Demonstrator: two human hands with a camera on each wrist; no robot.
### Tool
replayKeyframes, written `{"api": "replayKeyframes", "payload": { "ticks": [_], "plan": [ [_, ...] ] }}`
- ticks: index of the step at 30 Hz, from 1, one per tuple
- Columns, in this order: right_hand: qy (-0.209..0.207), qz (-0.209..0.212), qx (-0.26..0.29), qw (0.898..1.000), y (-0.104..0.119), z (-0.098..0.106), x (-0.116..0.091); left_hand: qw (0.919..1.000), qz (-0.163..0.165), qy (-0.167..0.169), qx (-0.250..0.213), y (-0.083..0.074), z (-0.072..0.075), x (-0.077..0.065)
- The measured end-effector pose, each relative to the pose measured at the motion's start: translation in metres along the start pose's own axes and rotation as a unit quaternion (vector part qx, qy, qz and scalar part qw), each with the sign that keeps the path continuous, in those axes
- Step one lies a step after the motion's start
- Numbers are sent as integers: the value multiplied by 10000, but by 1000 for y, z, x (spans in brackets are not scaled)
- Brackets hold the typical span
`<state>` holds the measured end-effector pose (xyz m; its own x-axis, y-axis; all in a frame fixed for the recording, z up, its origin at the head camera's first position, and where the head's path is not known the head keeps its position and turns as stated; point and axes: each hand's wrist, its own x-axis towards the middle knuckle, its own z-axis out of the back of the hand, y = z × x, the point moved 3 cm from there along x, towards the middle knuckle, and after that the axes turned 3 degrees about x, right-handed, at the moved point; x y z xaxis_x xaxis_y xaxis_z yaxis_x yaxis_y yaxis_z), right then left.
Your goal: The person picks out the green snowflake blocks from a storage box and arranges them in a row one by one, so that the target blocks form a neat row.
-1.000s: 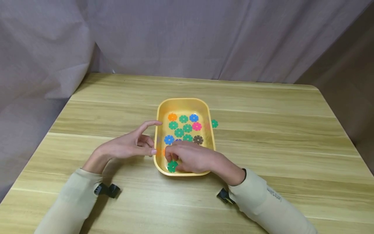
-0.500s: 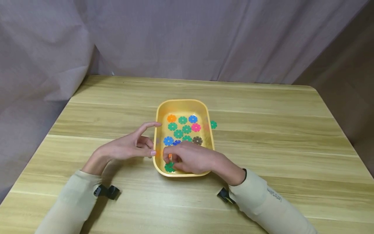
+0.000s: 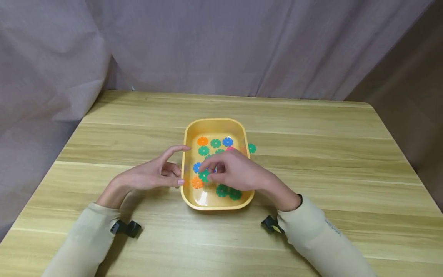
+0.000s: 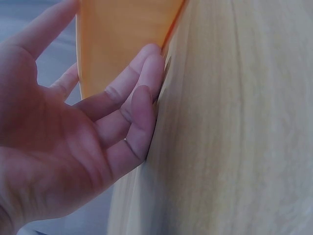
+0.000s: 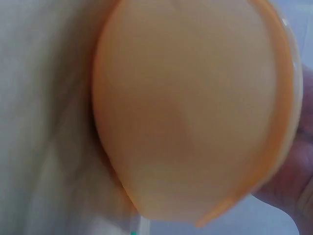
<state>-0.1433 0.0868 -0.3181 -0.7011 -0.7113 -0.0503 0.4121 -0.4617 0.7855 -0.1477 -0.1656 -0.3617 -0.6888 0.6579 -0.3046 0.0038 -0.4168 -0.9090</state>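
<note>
Notched discs (image 3: 202,141), flower-shaped and in several colours, are spread inside the yellow tray (image 3: 217,208) near the middle of the head frame. One green disc (image 3: 204,176) appears to be pinched between the thumb and forefinger of the right hand (image 3: 238,169), left of the tray's centre; whether it is lifted clear of the tray floor cannot be told. By the left hand (image 3: 152,169) nothing is grasped: its forefinger is stretched to the tray's left rim, its thumb is laid at the same side lower down, and its other fingers are loosely bent by the outer wall. An orange disc (image 3: 197,182) is seen just below and left of the pinched one, and a pair of green discs (image 3: 228,192) lies toward the lower right of the tray. Another disc, also green (image 3: 252,148), is placed outside, just beside the right wall, on the desk (image 3: 328,165).

The step in hand is judged to be the handling of a single disc. It would best be held by its edge, with light pressure, and raised straight up so that the orange neighbour is not dragged. The tray should be steadied gently from the left, and the right forearm should be carried high enough for the right rim not to be knocked.
</note>
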Motion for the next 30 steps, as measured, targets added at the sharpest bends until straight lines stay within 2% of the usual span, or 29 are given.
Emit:
{"api": "replayKeyframes", "payload": {
  "ticks": [5,9,16,26,30],
  "plan": [
    [-715,-147,337,9968,-5,16,-3,10000,23,-8,28,0,0,0],
    [-1070,-388,768,9905,-12,25,-6,10000,12,8,46,0,0,0],
    [-1484,-610,1278,9787,-19,38,-12,10000,-36,23,47,-1,0,1],
    [-1815,-652,1484,9699,-32,59,-27,10000,9,11,-3,-1,0,0],
    [-1999,-851,1503,9645,-40,67,-34,10000,-11,36,-7,-1,0,0]
  ]
}}
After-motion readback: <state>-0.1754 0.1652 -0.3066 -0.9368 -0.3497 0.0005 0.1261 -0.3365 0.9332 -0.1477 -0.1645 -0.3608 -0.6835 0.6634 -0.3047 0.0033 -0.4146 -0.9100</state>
